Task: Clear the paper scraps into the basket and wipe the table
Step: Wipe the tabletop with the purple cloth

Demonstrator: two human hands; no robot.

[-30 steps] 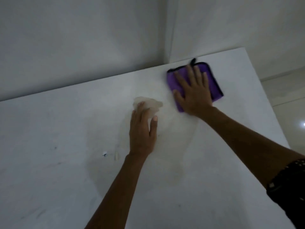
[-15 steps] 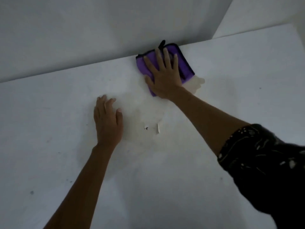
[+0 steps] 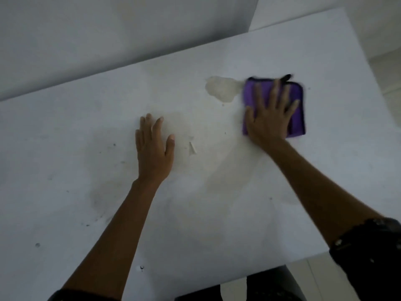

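My right hand (image 3: 268,118) lies flat with fingers spread on a folded purple cloth (image 3: 296,118) with black edging, pressing it to the white table (image 3: 217,213). Just left of the cloth is a pale yellowish stain (image 3: 221,90). My left hand (image 3: 153,148) rests palm down on the table, fingers together, holding nothing. A small white paper scrap (image 3: 192,147) lies right of my left thumb. No basket is in view.
The table stands against a white wall (image 3: 108,40) at the back, with a wall corner at upper right. Its right and near edges show pale floor (image 3: 386,68) beyond. Small dark specks (image 3: 37,245) dot the left and near parts of the table.
My right hand has slid the cloth away from the back wall to the right, uncovering the stain. My left hand stays flat near the scrap. The view has shifted.
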